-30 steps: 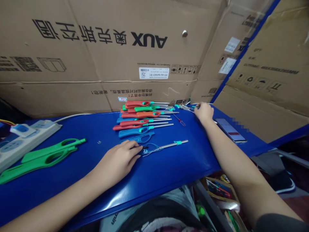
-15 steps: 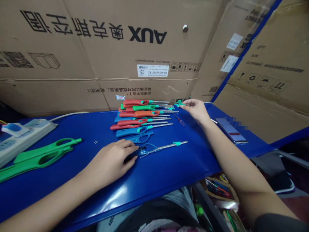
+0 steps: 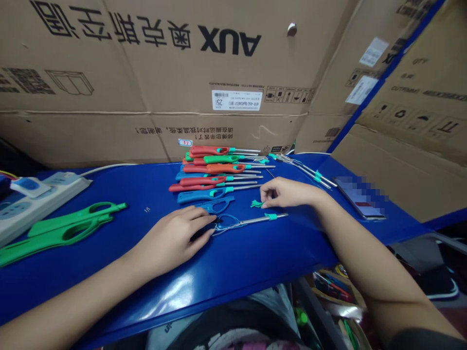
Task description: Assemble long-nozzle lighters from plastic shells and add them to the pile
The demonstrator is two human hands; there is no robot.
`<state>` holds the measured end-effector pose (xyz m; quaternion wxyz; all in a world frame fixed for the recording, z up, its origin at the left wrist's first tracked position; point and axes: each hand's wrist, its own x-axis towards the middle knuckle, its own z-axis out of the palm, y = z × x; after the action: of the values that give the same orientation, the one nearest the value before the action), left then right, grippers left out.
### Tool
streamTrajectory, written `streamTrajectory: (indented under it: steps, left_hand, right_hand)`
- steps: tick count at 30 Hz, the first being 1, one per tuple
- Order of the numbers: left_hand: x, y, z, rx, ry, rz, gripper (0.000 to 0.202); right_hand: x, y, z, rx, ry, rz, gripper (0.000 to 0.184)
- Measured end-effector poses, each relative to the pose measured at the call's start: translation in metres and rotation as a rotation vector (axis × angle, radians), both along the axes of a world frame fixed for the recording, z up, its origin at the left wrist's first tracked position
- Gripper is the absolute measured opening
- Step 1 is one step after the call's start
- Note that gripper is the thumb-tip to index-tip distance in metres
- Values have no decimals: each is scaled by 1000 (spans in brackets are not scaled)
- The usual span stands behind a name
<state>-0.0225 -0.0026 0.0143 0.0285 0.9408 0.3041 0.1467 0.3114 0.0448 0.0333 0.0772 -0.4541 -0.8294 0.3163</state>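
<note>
My left hand (image 3: 182, 233) is closed over the handle of an opened blue gas lighter (image 3: 226, 222) lying on the blue table. Its metal tube, carrying a green collar (image 3: 271, 217), points right, and thin wires show beside the handle loop. The palm hides most of that handle. In the fingertips of my right hand (image 3: 282, 193) is a small green plastic part (image 3: 257, 204), held just above the tube. Past my left fingers lies a loose blue handle shell (image 3: 219, 205). Several red, green, orange and blue lighters (image 3: 219, 167) are stacked behind.
Green handle shells (image 3: 69, 226) and a white power strip (image 3: 44, 204) occupy the left. Metal tubes with green collars (image 3: 310, 170) lie at the back right near a phone (image 3: 359, 197). Cardboard walls (image 3: 153, 87) enclose the table; below its front edge stands a box of parts (image 3: 335, 287).
My right hand has come from the back of the table toward the front with the green part in its fingers. My left hand keeps its grip on the lighter.
</note>
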Motion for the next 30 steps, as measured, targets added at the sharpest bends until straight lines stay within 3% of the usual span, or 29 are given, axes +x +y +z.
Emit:
streamTrajectory:
  steps: [10, 19, 30]
  left_hand:
    - [1, 1, -5, -65, -70, 33, 32]
    - [3, 3, -11, -193, -138, 40, 30]
    - [5, 0, -9, -267, -180, 47, 21]
  right_hand:
    - [-10, -5, 1, 111, 16, 86, 21]
    - [-50, -19, -17, 297, 305, 204, 14]
    - [-71, -32, -29, 322, 221, 248, 7]
